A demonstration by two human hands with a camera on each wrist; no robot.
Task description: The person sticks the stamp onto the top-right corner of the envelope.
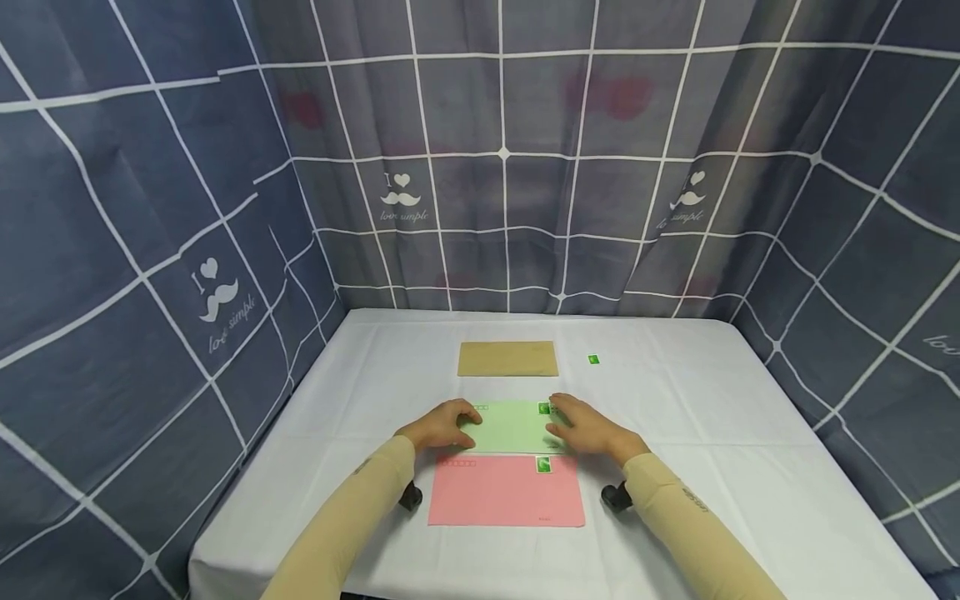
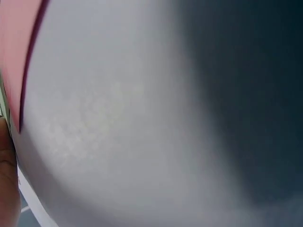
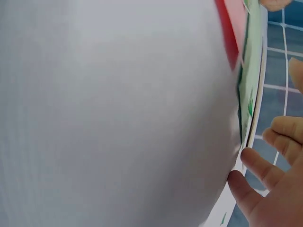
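Note:
A green envelope (image 1: 510, 429) lies flat on the table between both hands, with a green stamp (image 1: 544, 408) at its upper right corner. At its left edge is my left hand (image 1: 442, 423), thumb and fingers spread along that side. My right hand (image 1: 592, 429) touches the right edge, fingers fairly straight by the stamp. The right wrist view shows the extended fingers (image 3: 260, 165) beside the envelope's end. Directly below lies a pink envelope (image 1: 506, 492) with its own stamp (image 1: 543, 465). In the left wrist view only a sliver of the left hand (image 2: 7, 179) shows.
Farther back on the white-covered table (image 1: 675, 500) lies a brown kraft envelope (image 1: 507, 359). A loose green stamp (image 1: 594, 359) sits to its right. Dark gridded curtains (image 1: 465, 192) enclose the back and both sides.

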